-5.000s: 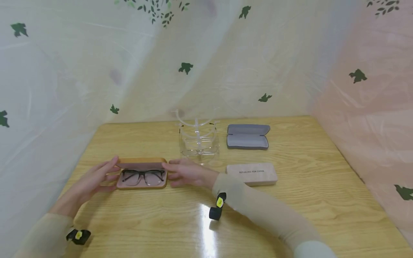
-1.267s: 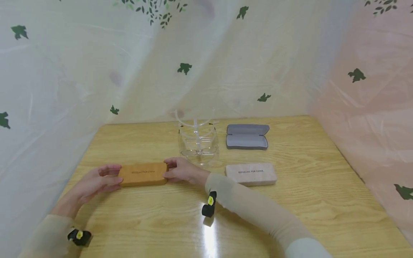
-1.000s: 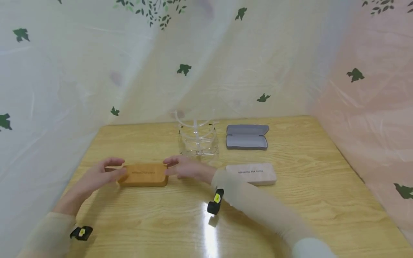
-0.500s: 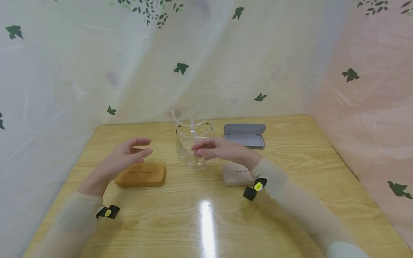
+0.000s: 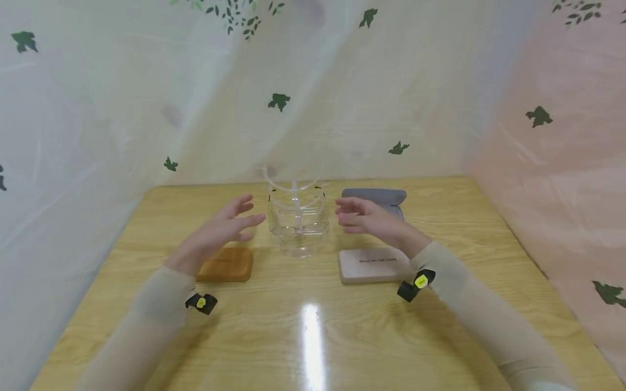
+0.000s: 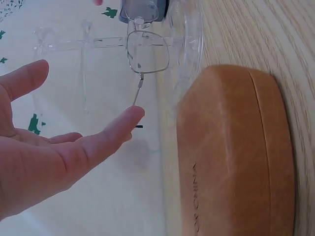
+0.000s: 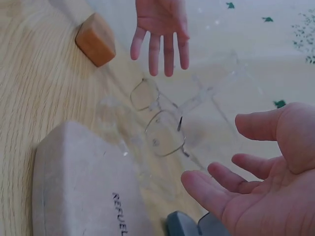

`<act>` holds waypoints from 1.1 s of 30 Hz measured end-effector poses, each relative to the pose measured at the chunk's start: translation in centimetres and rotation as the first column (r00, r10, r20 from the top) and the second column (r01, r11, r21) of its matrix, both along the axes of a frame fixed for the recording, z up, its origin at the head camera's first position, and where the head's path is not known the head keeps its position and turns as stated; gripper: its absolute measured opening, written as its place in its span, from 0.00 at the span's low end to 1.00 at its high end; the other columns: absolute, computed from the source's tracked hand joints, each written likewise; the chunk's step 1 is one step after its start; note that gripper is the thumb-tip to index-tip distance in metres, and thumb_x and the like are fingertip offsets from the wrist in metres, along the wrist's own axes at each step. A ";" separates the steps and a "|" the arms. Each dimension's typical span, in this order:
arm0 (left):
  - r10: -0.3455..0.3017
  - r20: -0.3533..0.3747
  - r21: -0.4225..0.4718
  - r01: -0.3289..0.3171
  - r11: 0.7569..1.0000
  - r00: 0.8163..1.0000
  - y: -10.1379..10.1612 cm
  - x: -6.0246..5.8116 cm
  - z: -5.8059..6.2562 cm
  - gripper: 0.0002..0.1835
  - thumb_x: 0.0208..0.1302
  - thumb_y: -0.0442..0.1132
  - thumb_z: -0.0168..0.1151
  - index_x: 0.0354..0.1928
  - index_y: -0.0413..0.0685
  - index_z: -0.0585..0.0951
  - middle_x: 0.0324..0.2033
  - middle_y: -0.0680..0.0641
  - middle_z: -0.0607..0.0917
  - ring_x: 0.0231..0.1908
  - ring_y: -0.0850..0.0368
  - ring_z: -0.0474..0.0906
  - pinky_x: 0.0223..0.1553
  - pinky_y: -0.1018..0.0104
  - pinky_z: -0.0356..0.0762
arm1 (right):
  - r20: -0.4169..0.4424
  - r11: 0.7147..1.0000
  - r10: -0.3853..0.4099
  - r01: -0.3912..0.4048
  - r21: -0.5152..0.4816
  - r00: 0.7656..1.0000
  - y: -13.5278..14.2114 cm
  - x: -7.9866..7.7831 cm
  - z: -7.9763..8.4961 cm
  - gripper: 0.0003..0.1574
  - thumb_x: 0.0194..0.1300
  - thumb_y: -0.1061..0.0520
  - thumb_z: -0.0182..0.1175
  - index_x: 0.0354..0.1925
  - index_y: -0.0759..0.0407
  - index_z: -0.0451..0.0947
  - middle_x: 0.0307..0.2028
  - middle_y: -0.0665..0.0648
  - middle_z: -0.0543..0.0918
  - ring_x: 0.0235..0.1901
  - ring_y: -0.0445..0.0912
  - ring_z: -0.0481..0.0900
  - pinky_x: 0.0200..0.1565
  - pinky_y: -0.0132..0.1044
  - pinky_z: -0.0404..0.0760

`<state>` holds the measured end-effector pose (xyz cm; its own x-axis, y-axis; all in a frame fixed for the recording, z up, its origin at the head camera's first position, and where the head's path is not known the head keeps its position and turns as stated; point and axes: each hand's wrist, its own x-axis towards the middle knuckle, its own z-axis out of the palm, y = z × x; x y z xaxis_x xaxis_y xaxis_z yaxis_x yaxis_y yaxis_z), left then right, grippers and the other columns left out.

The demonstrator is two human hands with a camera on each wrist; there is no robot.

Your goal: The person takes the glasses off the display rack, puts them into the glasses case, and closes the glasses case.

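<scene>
- The left hand (image 5: 217, 231) is raised above the table (image 5: 244, 336), its fingers stretched out loosely with gaps between them; it grips nothing.
- The right hand (image 5: 374, 220) is held up likewise, its fingers spread and slightly bent, also holding nothing.
- Between the two hands is the clear stand (image 5: 295, 200). In the head view, both sets of fingertips point toward it from either side, just beside it and apart from it.
- The glasses (image 7: 165, 128), with thin metal rims, sit on the stand, right of the left hand and left of the right hand. Seen from the left wrist, one fingertip overlaps an arm of the glasses.
- The orange case (image 5: 230, 265) lies closed on the table, below the left hand and on its near side; the hand and wrist cover part of it in the head view. Some dark lettering shows on its top.
- The pale case (image 5: 374, 265) lies closed below the right hand, on its near side, with "REFUELING FOR CHINA" printed on the lid.
- The grey case (image 5: 374, 194) lies open beyond the right hand, partly hidden by it, its lid raised.
- Farther off, beyond both hands, hangs a pale sheet (image 5: 318, 81) printed with green birds and leaves.
</scene>
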<state>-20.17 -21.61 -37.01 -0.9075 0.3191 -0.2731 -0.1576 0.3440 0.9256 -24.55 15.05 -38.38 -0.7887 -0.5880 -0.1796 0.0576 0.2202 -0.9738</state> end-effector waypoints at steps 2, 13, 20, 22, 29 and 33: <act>0.005 0.017 0.037 -0.006 0.999 1.000 0.3 -0.5 -0.2 0.55 0.68 0.61 0.65 0.82 0.53 0.39 0.79 0.41 0.46 0.69 0.32 0.65 0.69 0.37 0.61 | 0.042 1.000 -0.015 0.016 -0.022 0.999 0.1 -0.4 -0.6 0.41 0.76 0.62 0.56 0.78 0.64 0.50 0.73 0.69 0.60 0.72 0.64 0.61 0.66 0.48 0.73; 0.009 0.138 0.221 -0.039 0.974 0.990 1.4 -1.8 -2.0 0.49 0.75 0.46 0.60 0.80 0.44 0.36 0.77 0.34 0.53 0.74 0.35 0.54 0.68 0.44 0.67 | 0.204 0.988 0.005 0.027 -0.151 0.979 -0.4 -1.2 -2.0 0.42 0.80 0.59 0.48 0.79 0.68 0.39 0.77 0.73 0.48 0.73 0.68 0.54 0.71 0.58 0.62; -0.005 0.163 0.282 -0.042 0.959 0.987 1.6 -2.3 -2.5 0.47 0.77 0.43 0.58 0.80 0.41 0.36 0.75 0.31 0.55 0.74 0.33 0.53 0.68 0.46 0.68 | 0.270 0.985 -0.009 0.055 -0.164 0.963 -1.3 -1.3 -2.0 0.42 0.81 0.60 0.47 0.80 0.67 0.37 0.76 0.73 0.50 0.73 0.67 0.57 0.71 0.57 0.64; -0.007 0.164 0.279 -0.040 0.959 0.986 1.7 -2.4 -2.6 0.47 0.77 0.43 0.58 0.80 0.40 0.36 0.75 0.30 0.55 0.73 0.33 0.55 0.68 0.46 0.69 | 0.281 0.985 -0.003 0.052 -0.166 0.960 -1.5 -1.3 -2.0 0.42 0.81 0.60 0.47 0.80 0.67 0.37 0.76 0.73 0.50 0.72 0.67 0.58 0.71 0.56 0.64; -0.008 0.165 0.273 -0.038 0.961 0.986 1.8 -2.2 -2.6 0.48 0.76 0.45 0.59 0.80 0.40 0.37 0.75 0.30 0.56 0.72 0.34 0.58 0.68 0.46 0.68 | 0.301 0.984 -0.002 0.056 -0.171 0.954 -1.9 -1.4 -2.0 0.42 0.80 0.60 0.48 0.80 0.66 0.39 0.76 0.73 0.51 0.73 0.66 0.58 0.70 0.53 0.67; -0.009 0.168 0.267 -0.037 0.963 0.986 1.8 -2.2 -2.5 0.48 0.75 0.47 0.60 0.80 0.40 0.38 0.75 0.30 0.56 0.72 0.34 0.59 0.68 0.46 0.68 | 0.306 0.983 0.003 0.054 -0.177 0.952 -2.0 -1.5 -2.0 0.41 0.80 0.61 0.48 0.79 0.67 0.39 0.76 0.73 0.53 0.73 0.66 0.57 0.70 0.54 0.65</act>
